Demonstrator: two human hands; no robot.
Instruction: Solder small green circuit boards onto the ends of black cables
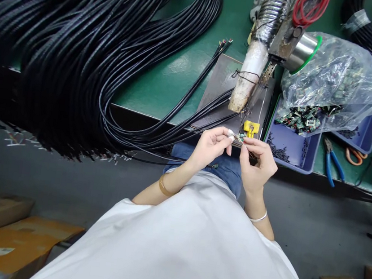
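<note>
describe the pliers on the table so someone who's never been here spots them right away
Along the front edge of the green table, find the nearer purple tray, right of the person's right hand. The pliers lie just right of that tray. What sets them apart: two long blue handles spread toward the person, where the neighbouring scissors have orange loops.

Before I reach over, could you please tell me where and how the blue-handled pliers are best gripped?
Take the pliers by their two blue handles, probably best from the person's side of the green table: the handles lie spread apart and point toward the front edge, while the metal nose points away.
</note>
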